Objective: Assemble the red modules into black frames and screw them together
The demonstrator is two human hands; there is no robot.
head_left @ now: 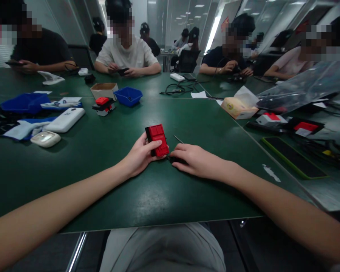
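My left hand [144, 154] is closed around a red and black plastic case [159, 136], thumb pressed on its red ribbed face. The case is held tilted just above the green table [147, 196]. To its right, my right hand [191, 158] rests low with fingers curled over a dark, black piece [179, 161], mostly hidden under the palm. A thin metal rod [178, 139], like a screwdriver shaft, sticks out beyond the knuckles; where its other end goes is hidden. The fingertips of my right hand are close to the case's lower corner.
Ahead are a blue bin [128, 96], a cardboard box [104, 91] and a red-grey block [103, 106]. White devices [66, 120] and gloves lie left. A tissue pack [239, 107], cables and a black-green mat [294, 156] are right. Several people sit across the table.
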